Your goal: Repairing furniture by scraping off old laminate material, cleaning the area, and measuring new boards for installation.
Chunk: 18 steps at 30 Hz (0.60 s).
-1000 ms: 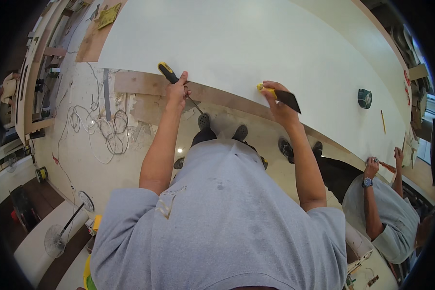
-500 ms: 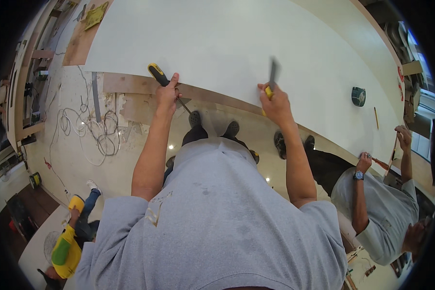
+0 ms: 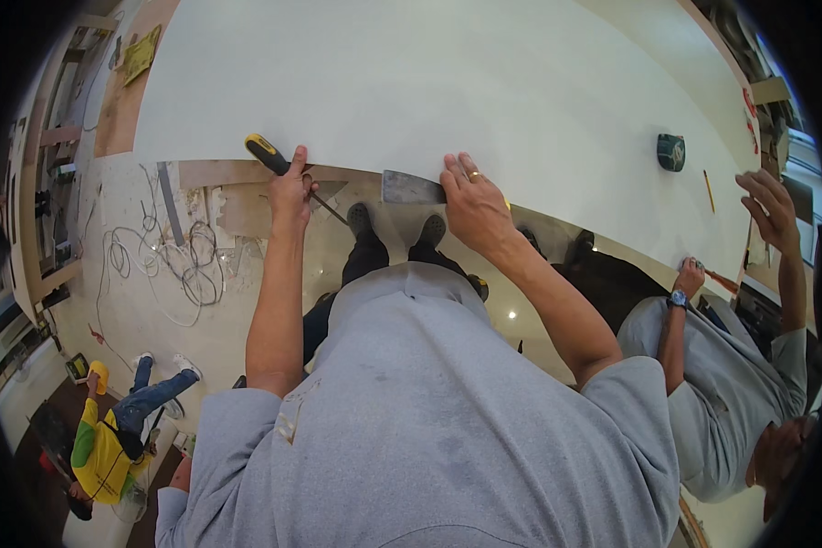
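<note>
My left hand [image 3: 289, 194] is closed around a screwdriver [image 3: 266, 154] at the near edge of a large white panel [image 3: 384, 82]. Its black-and-yellow handle points up over the panel, and the thin shaft slants down below the hand. My right hand [image 3: 479, 208] grips a putty knife [image 3: 411, 188], its broad grey blade lying leftward along the panel's edge. Most of the knife's handle is hidden by my palm; a bit of yellow shows beside it. Whether the blade sits in the edge seam I cannot tell.
A dark green tape measure [image 3: 670, 152] and a pencil [image 3: 710, 191] lie on the panel's right. A co-worker's hand [image 3: 691, 277] rests at the right edge. Tangled cables [image 3: 187, 265] cover floor at left. Another person in yellow [image 3: 110, 457] is lower left.
The putty knife has swung from pointing up over the panel to lying leftward along its edge, as my right hand moved left. My left hand shifted slightly left. The co-worker's raised hand went up.
</note>
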{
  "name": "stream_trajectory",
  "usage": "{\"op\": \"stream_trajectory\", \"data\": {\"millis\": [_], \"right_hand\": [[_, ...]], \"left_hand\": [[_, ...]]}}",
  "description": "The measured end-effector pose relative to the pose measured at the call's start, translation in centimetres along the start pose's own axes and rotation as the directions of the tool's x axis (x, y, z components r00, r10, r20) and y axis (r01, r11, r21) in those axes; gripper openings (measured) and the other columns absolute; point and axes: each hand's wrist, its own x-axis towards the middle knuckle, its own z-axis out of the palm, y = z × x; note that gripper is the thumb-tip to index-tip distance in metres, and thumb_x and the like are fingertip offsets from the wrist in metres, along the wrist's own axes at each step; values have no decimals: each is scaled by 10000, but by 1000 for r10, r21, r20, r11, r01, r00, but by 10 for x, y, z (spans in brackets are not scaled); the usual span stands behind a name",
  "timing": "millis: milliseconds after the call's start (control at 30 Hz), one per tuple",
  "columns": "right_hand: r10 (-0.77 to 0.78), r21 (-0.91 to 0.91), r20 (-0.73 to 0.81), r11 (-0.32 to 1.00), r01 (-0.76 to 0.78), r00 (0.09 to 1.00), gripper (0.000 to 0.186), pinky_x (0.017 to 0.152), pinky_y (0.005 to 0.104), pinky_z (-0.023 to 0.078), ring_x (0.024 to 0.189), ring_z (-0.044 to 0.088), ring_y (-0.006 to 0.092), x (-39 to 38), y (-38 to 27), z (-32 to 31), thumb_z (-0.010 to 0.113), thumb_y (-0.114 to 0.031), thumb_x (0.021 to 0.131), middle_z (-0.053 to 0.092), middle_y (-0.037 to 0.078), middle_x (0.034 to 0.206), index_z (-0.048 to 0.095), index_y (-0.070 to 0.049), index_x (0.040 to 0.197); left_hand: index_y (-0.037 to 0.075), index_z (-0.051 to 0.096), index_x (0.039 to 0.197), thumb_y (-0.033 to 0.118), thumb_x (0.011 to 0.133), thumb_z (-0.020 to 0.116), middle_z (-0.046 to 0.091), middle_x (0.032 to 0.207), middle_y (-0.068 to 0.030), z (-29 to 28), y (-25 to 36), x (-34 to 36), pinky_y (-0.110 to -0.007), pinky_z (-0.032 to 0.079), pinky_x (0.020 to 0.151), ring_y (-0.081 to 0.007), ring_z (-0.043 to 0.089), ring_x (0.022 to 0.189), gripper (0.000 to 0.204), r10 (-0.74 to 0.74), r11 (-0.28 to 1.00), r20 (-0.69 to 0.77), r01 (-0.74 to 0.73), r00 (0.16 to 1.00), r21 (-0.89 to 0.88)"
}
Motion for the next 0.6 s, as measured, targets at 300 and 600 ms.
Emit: {"op": "stream_trajectory", "data": {"millis": [300,600], "right_hand": [[44,202,9,978,-45,999,339,952,369,409,1205,425,314,-32,-10,-23,481,32,733,469,161,1272,495,3,1070],[567,563,-79,704,-433,820,285,880,405,431,1011,545,330,-73,53,-35,472,-85,831,572,185,1067,509,-36,1109]], "left_hand": [[35,534,732,362,783,697,466,557,-5,-5,-6,0,-267,404,412,-96,411,409,369,106,977,-77,-89,991,196],[145,493,696,323,819,655,374,531,77,-4,20,-47,-206,222,350,-35,304,394,270,42,790,178,-142,983,596]]}}
